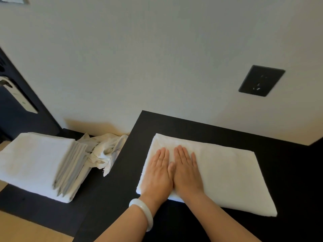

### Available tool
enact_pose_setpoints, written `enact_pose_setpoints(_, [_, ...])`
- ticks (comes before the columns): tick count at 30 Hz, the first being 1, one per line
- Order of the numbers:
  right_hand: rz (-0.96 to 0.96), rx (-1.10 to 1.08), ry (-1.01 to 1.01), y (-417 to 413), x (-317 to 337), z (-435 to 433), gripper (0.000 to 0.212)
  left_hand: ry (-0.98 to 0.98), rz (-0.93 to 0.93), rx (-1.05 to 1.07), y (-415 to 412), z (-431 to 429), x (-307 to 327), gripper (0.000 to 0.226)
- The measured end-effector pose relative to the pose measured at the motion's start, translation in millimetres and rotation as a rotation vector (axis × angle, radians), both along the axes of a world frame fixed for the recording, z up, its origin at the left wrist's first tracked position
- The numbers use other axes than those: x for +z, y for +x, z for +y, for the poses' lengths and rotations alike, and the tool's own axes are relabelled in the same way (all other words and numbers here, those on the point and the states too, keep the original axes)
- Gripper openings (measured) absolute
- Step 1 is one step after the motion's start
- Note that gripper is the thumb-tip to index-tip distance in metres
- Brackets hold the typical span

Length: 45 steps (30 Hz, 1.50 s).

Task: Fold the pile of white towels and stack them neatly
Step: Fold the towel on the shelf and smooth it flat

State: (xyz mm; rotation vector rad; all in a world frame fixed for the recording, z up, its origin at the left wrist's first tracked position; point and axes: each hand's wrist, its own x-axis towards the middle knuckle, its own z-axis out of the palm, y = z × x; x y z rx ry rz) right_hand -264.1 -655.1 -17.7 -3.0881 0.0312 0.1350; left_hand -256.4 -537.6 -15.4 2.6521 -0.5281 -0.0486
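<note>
A white towel (227,173), folded into a long rectangle, lies on the black table (283,172). My left hand (158,172) and my right hand (187,170) lie flat side by side on the towel's left part, fingers straight, pressing it down. A pale bangle is on my left wrist. To the left, on a lower black surface (35,210), stands a stack of folded white towels (38,163). Behind the stack, against the wall, lies a crumpled heap of unfolded white towels (104,151).
A pale wall (157,58) rises directly behind the table, with a black socket plate (261,80) on it. At the far left is a dark door (15,109) with a metal handle. Light wooden floor shows at the lower left.
</note>
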Motion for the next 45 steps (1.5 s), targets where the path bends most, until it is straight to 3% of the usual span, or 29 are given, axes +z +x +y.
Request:
enact_pose_setpoints(5, [-0.066,-0.110,0.102,-12,-5,-35,0.083,0.111,0.037,-0.006,-1,-4,-8,0.076])
enact_pose_setpoints(8, [-0.054,-0.158,0.124,-18,-4,-50,0.082,0.153,0.032,0.003,-1,-3,-5,0.079])
enact_pose_setpoints(11, [-0.037,-0.252,0.129,-34,-1,-91,0.067,0.143,0.043,0.019,0,-3,-5,0.080])
enact_pose_setpoints(17, [-0.039,-0.581,-0.065,-59,4,-165,0.064,0.198,-0.011,0.021,-1,-3,-4,0.076])
enact_pose_setpoints(19, [-0.052,-0.511,-0.006,-51,12,-145,0.065,0.201,-0.045,0.024,-1,-4,-6,0.071])
enact_pose_setpoints(22, [-0.026,-0.160,0.155,-47,15,-83,0.072,0.214,-0.101,0.028,1,-4,-11,0.067])
enact_pose_setpoints(24, [-0.002,-0.044,0.172,-58,10,-73,0.071,0.199,-0.089,0.013,2,-2,-12,0.071])
enact_pose_setpoints(29, [-0.071,-0.402,0.087,-101,-1,-167,0.062,0.212,-0.060,-0.016,0,0,-7,0.075])
enact_pose_setpoints(33, [-0.028,-0.627,0.036,-114,9,-203,0.081,0.271,-0.039,0.022,1,-5,-10,0.062])
enact_pose_setpoints(35, [-0.182,-0.526,-0.001,-101,15,-186,0.069,0.216,-0.067,0.032,0,-22,-1,0.058])
enact_pose_setpoints(37, [-0.264,-0.343,0.110,-78,22,-150,0.061,0.155,-0.092,-0.109,-8,-49,2,0.059])
enact_pose_setpoints(40, [-0.113,-0.015,0.075,-52,12,-108,0.063,0.260,-0.093,-0.342,-16,-70,-2,0.054])
enact_pose_setpoints(42, [-0.016,-0.029,0.139,-52,4,-118,0.070,0.269,-0.156,-0.279,-4,-60,-9,0.055])
enact_pose_setpoints(45, [-0.041,-0.239,0.139,-51,-2,-166,0.067,0.313,-0.110,-0.100,14,-16,-20,0.059])
